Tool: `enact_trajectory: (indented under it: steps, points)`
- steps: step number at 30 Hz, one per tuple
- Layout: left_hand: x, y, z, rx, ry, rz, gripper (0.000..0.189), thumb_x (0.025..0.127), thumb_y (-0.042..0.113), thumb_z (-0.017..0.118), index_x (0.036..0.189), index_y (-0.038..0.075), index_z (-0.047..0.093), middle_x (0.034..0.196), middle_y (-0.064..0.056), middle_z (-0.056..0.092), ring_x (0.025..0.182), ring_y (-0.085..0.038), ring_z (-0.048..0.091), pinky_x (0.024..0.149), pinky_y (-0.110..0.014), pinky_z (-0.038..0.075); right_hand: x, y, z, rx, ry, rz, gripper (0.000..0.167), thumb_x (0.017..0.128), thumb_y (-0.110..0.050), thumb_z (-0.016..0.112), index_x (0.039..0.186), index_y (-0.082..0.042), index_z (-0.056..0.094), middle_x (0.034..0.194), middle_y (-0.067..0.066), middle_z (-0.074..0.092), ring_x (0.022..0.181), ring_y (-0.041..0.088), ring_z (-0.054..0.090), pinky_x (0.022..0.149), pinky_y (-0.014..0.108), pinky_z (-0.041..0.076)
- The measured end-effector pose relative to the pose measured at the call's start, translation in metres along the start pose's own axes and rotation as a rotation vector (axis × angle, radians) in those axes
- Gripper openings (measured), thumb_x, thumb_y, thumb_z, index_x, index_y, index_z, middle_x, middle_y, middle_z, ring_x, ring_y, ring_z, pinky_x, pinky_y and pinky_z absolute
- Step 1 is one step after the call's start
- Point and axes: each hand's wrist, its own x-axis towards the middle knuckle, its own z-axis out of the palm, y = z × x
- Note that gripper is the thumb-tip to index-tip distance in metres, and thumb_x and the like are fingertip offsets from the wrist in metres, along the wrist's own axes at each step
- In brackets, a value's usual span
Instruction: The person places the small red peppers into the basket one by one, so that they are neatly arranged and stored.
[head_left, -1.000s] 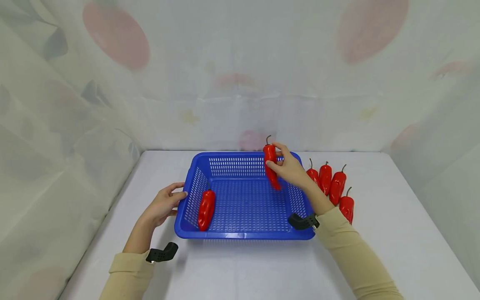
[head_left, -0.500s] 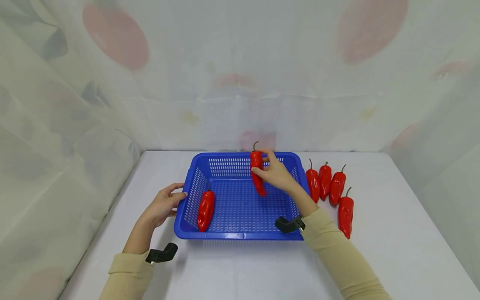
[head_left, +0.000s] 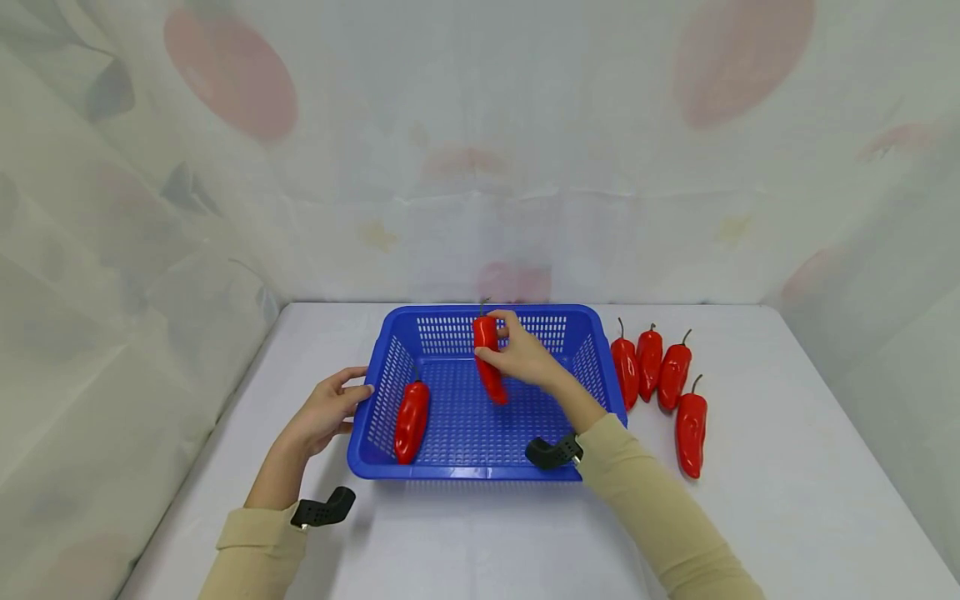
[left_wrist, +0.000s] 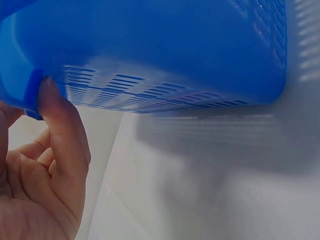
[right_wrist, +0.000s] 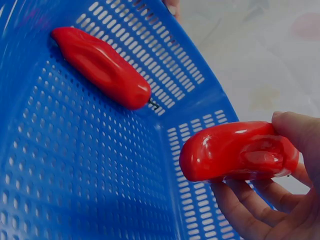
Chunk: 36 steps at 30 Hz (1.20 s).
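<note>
My right hand [head_left: 519, 357] grips a red chili pepper [head_left: 486, 346] over the middle of the blue plastic basket [head_left: 487, 472], stem up and tip slanting down. In the right wrist view the held pepper's tip faces the camera, between thumb and fingers. Another red pepper [right_wrist: 107, 70] lies in the basket along its left wall. At the left side, my left hand [head_left: 328, 410] holds the basket's rim. The left wrist view shows a fingertip [left_wrist: 49, 87] bent against that rim [left_wrist: 34, 92], beside the slotted outer wall.
Several more red peppers [head_left: 673, 377] lie on the white table [head_left: 780, 467] right of the basket, one [head_left: 691, 435] nearer the front. A patterned pale sheet [head_left: 472, 167] hangs behind and along both sides.
My right hand has carried its pepper leftward and slightly down, from the basket's right side to over its middle. My left hand and the basket have stayed put.
</note>
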Motion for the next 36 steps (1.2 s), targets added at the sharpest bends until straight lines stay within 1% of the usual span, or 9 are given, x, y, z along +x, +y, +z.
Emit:
enact_trajectory:
  steps: [4, 10, 13, 16, 21, 25, 28, 33, 36]
  points:
    - [0.001, -0.001, -0.001, -0.003, -0.002, -0.004, 0.051, 0.095, 0.019, 0.047, 0.141, 0.007, 0.030, 0.113, -0.022, 0.061, 0.083, -0.024, 0.067, 0.069, -0.043, 0.055, 0.003, -0.002, 0.008, 0.034, -0.059, 0.021, 0.069, 0.086, -0.018, 0.064, 0.142, -0.016, 0.024, 0.123, 0.019, 0.048, 0.094, 0.032, 0.061, 0.068, 0.039, 0.056]
    - [0.002, -0.002, -0.001, -0.010, -0.008, -0.005, 0.051, 0.095, 0.020, 0.047, 0.141, 0.007, 0.029, 0.113, -0.021, 0.061, 0.083, -0.024, 0.067, 0.069, -0.043, 0.055, 0.004, -0.002, 0.019, -0.015, -0.117, 0.029, 0.067, 0.085, -0.019, 0.065, 0.140, -0.012, 0.027, 0.119, 0.018, 0.051, 0.090, 0.030, 0.062, 0.066, 0.037, 0.056]
    - [-0.001, 0.001, 0.000, -0.009, -0.011, -0.002, 0.051, 0.094, 0.020, 0.048, 0.140, 0.006, 0.030, 0.112, -0.021, 0.062, 0.082, -0.024, 0.067, 0.069, -0.043, 0.055, 0.005, -0.001, 0.024, -0.015, -0.144, 0.040, 0.065, 0.085, -0.020, 0.065, 0.137, -0.011, 0.028, 0.118, 0.019, 0.052, 0.089, 0.030, 0.062, 0.065, 0.038, 0.056]
    - [-0.001, 0.002, 0.000, -0.005, -0.006, -0.005, 0.050, 0.094, 0.020, 0.048, 0.140, 0.008, 0.031, 0.112, -0.020, 0.062, 0.083, -0.024, 0.067, 0.070, -0.043, 0.055, 0.006, -0.001, 0.027, 0.000, -0.170, 0.062, 0.064, 0.084, -0.020, 0.066, 0.135, -0.011, 0.028, 0.117, 0.020, 0.052, 0.089, 0.030, 0.062, 0.067, 0.041, 0.056]
    - [0.003, -0.002, 0.000, 0.001, 0.005, -0.009, 0.049, 0.094, 0.022, 0.049, 0.138, 0.010, 0.034, 0.111, -0.019, 0.062, 0.084, -0.025, 0.067, 0.070, -0.044, 0.055, 0.010, -0.001, 0.032, 0.017, -0.200, 0.097, 0.067, 0.084, -0.019, 0.065, 0.137, -0.009, 0.026, 0.116, 0.021, 0.052, 0.090, 0.032, 0.062, 0.067, 0.046, 0.055]
    - [0.003, -0.001, 0.000, 0.002, 0.004, -0.007, 0.049, 0.094, 0.021, 0.049, 0.138, 0.009, 0.033, 0.111, -0.020, 0.061, 0.084, -0.025, 0.067, 0.070, -0.044, 0.055, 0.014, -0.001, 0.036, -0.001, -0.219, 0.124, 0.068, 0.085, -0.020, 0.065, 0.139, -0.006, 0.026, 0.117, 0.021, 0.052, 0.093, 0.031, 0.061, 0.068, 0.046, 0.055]
    - [0.002, 0.000, 0.000, 0.002, 0.001, -0.004, 0.050, 0.094, 0.022, 0.049, 0.139, 0.008, 0.033, 0.113, -0.021, 0.061, 0.084, -0.024, 0.067, 0.070, -0.044, 0.055, 0.016, 0.000, 0.039, -0.013, -0.235, 0.139, 0.066, 0.084, -0.020, 0.066, 0.137, -0.004, 0.029, 0.114, 0.020, 0.053, 0.092, 0.030, 0.060, 0.069, 0.046, 0.055]
    - [0.002, 0.000, 0.000, 0.008, -0.008, 0.004, 0.051, 0.094, 0.022, 0.049, 0.139, 0.007, 0.031, 0.115, -0.023, 0.059, 0.084, -0.025, 0.067, 0.070, -0.044, 0.055, 0.021, 0.004, 0.044, -0.022, -0.259, 0.166, 0.065, 0.083, -0.020, 0.067, 0.134, -0.004, 0.029, 0.111, 0.018, 0.053, 0.091, 0.029, 0.061, 0.069, 0.047, 0.055]
    - [0.003, 0.000, 0.001, 0.003, 0.004, -0.009, 0.049, 0.094, 0.022, 0.050, 0.138, 0.009, 0.033, 0.113, -0.022, 0.060, 0.083, -0.025, 0.067, 0.069, -0.044, 0.055, 0.023, 0.005, 0.047, -0.032, -0.276, 0.191, 0.065, 0.082, -0.020, 0.068, 0.133, -0.005, 0.030, 0.111, 0.018, 0.053, 0.092, 0.029, 0.061, 0.070, 0.047, 0.054]
